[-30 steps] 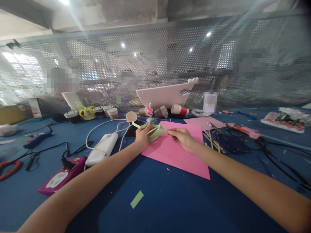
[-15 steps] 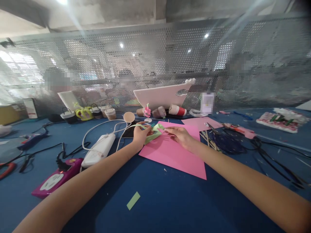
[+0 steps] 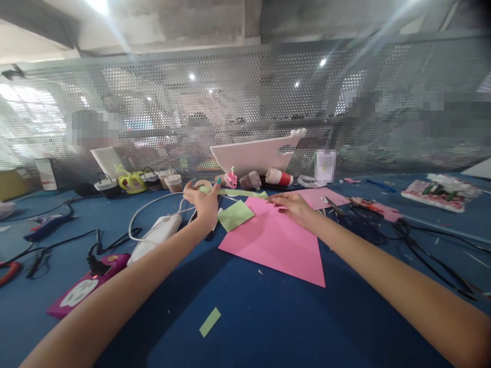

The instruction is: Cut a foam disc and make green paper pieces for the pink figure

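Observation:
My left hand [image 3: 201,202] is raised above the blue table and pinches one end of a long green paper strip [image 3: 240,192]. The strip runs level to my right hand [image 3: 290,205], whose fingers pinch its other end over the pink paper sheet [image 3: 276,240]. A green paper piece [image 3: 235,214] lies flat at the pink sheet's left edge, below the strip.
A small green offcut [image 3: 209,321] lies near me. A white power adapter [image 3: 151,239] with cable and a magenta power strip [image 3: 82,290] sit at left. Paper cups [image 3: 278,177], a white foam board [image 3: 255,153] and small baskets [image 3: 132,181] line the mesh fence. Black cables [image 3: 422,237] and sticks lie at right.
My left hand has lifted and moved left, pulling the green strip out long and taut. The green paper piece left my hands and now lies on the table.

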Available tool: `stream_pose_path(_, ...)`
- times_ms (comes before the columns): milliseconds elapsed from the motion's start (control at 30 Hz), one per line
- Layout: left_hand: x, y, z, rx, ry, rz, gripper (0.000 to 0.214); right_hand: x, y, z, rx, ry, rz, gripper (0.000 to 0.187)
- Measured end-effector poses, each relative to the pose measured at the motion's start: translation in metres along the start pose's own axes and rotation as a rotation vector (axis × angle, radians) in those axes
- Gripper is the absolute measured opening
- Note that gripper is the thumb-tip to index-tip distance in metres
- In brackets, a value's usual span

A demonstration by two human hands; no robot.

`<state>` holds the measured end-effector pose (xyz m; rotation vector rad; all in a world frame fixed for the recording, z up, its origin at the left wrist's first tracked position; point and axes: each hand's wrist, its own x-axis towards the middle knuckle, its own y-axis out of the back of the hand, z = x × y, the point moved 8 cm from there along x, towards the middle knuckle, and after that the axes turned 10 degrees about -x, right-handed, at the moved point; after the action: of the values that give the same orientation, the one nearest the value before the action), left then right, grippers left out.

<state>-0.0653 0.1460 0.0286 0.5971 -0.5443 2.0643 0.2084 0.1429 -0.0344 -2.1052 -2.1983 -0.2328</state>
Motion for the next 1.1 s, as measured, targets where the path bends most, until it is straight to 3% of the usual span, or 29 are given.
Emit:
stream_pose_path(33,0.0,0.007,0.018,0.09,-0.144,0.067,0.066,0.001,0.003,-0.004,-0.042,0.012,-0.003,0.022)
stream_pose_path(100,-0.008,0.002,0.055,0.218,-0.413,0.01,0.063,0.001,0.007,-0.011,-0.12,0.022,-0.021,0.02)
stream_pose_path(167,-0.017,-0.009,0.08,0.371,-0.553,-0.099,0.044,0.0,0.007,-0.016,-0.176,0.019,-0.043,0.019)
stream_pose_path(233,-0.031,-0.03,0.095,0.5,-0.666,-0.354,0.031,-0.002,0.006,-0.02,-0.22,0.012,-0.055,0.018)
stream_pose_path(300,-0.046,-0.049,0.1,0.503,-0.688,-0.648,0.03,-0.004,0.003,-0.024,-0.246,0.008,-0.062,0.018)
stream_pose_path(367,-0.045,-0.05,0.101,0.386,-0.526,-0.704,0.025,-0.006,-0.001,-0.028,-0.244,0.006,-0.074,0.018)
stream_pose_path(500,-0.032,-0.047,0.067,-0.081,0.188,-0.743,0.014,-0.01,-0.01,-0.035,-0.238,0.007,-0.114,0.017)
stream_pose_path(567,-0.034,-0.051,0.055,-0.17,0.359,-0.819,0.009,-0.011,-0.014,-0.039,-0.252,0.021,-0.143,0.016)
stream_pose_path(667,-0.044,-0.064,0.047,-0.204,0.395,-1.039,0.033,-0.012,-0.019,-0.042,-0.267,0.034,-0.179,0.017)
stream_pose_path(733,-0.054,-0.07,0.042,-0.234,0.421,-1.121,0.042,-0.012,-0.019,-0.042,-0.272,0.034,-0.178,0.017)
stream_pose_path(1000,-0.083,-0.079,0.026,-0.306,0.422,-1.068,0.026,-0.011,-0.015,-0.042,-0.397,0.036,-0.11,0.013)
stream_pose_path(1100,-0.095,-0.085,0.014,-0.352,0.521,-1.128,0.027,-0.011,-0.015,-0.041,-0.378,0.035,-0.116,0.009)
